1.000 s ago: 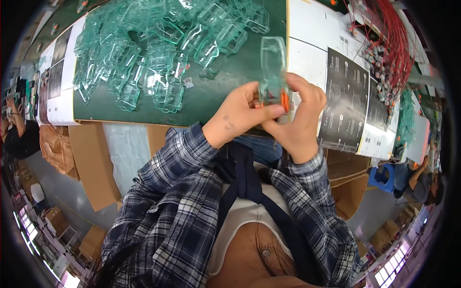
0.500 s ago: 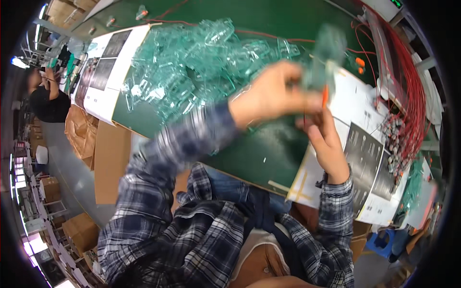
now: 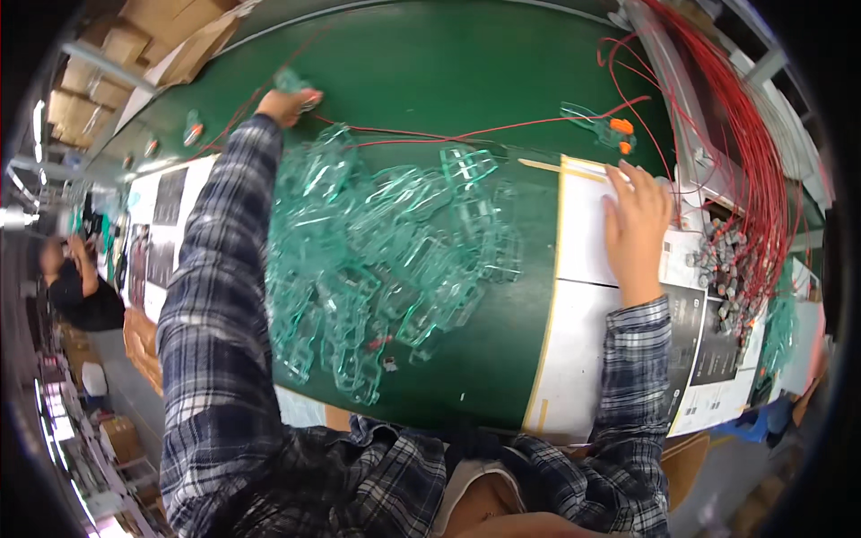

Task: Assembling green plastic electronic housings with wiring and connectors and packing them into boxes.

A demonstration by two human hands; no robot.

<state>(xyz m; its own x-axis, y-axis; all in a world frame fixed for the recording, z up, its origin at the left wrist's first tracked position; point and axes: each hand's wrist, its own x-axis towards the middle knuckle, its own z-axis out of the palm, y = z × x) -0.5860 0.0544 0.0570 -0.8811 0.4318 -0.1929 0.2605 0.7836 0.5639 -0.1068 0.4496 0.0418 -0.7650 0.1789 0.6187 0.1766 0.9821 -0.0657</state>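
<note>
At the far left of the green work surface [image 3: 430,81], my left hand [image 3: 283,106] is closed on a clear greenish plastic shell [image 3: 291,82] with an orange part; my fingers partly cover it. My right hand [image 3: 639,215] lies over a white printed sheet [image 3: 578,359] on the right, fingers stretched out and holding nothing. Between my arms spreads a heap of clear greenish plastic shells [image 3: 386,215]. Just beyond my right fingertips lies another clear shell [image 3: 583,115] beside an orange piece [image 3: 621,126], with a red wire near it.
A thick bundle of red wires [image 3: 762,125] runs along the right side, ending in many small grey parts [image 3: 722,269]. Several shells [image 3: 193,130] with orange bits lie at the far left. A co-worker [image 3: 85,291] sits at the left, near more printed sheets [image 3: 166,197].
My hands, together over the right of the table before, have separated. The left has carried the shell to the far left; the right has opened and moved onto the sheet.
</note>
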